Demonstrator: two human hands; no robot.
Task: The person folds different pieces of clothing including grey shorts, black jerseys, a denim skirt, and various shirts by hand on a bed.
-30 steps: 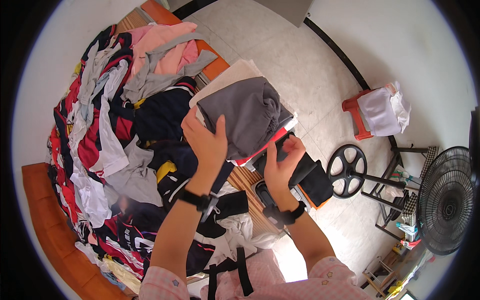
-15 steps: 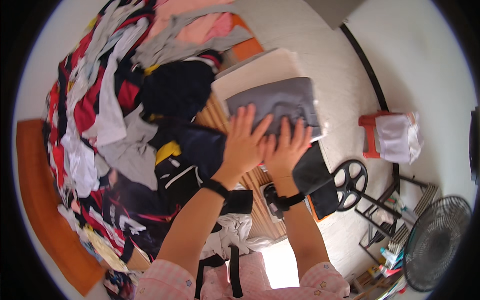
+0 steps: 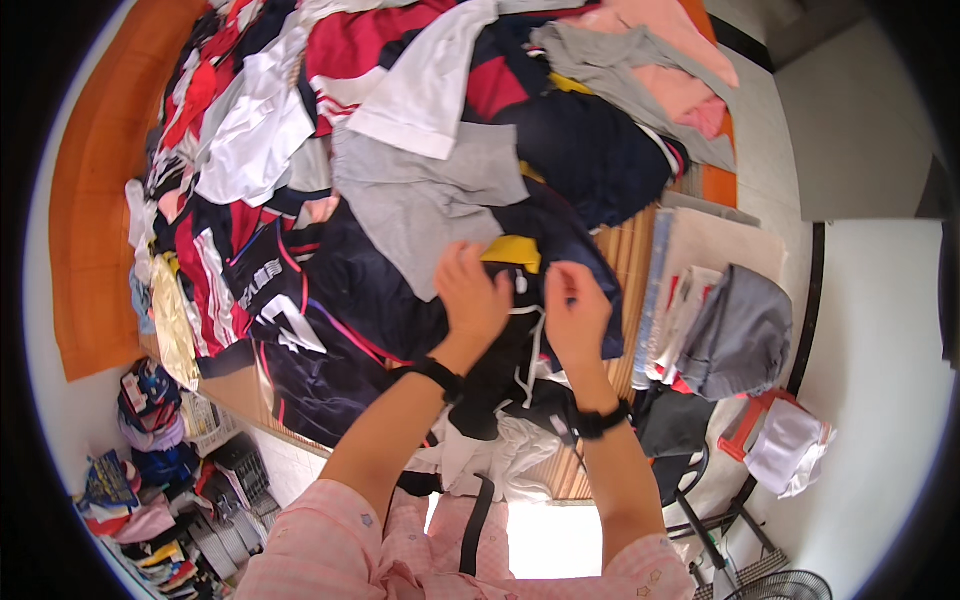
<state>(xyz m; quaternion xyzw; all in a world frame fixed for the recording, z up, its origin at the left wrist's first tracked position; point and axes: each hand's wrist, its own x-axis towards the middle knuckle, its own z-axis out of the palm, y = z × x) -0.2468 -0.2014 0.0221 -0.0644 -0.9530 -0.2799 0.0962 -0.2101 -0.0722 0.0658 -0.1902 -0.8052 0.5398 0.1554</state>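
Reaching over messy clothes (image 3: 425,175), the left hand (image 3: 472,298) is fairly wide; I can't tell if the curled right hand (image 3: 578,305) grips anything. Black cloth (image 3: 494,378) lies between; hard pulling might snag the white string (image 3: 537,342).

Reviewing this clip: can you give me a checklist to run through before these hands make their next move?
1. Left hand free of cloth: cannot tell; it overlaps the light gray shorts, contact hidden.
2. Right hand free of cloth: cannot tell; fingers curled over dark clothes.
3. Yellow cloth visible between the hands: ok.
4. Black garment with white trim laid smooth: not ok; it lies rumpled between the forearms.
5. Folded dark gray garment clear of both hands: ok; it sits to their right.
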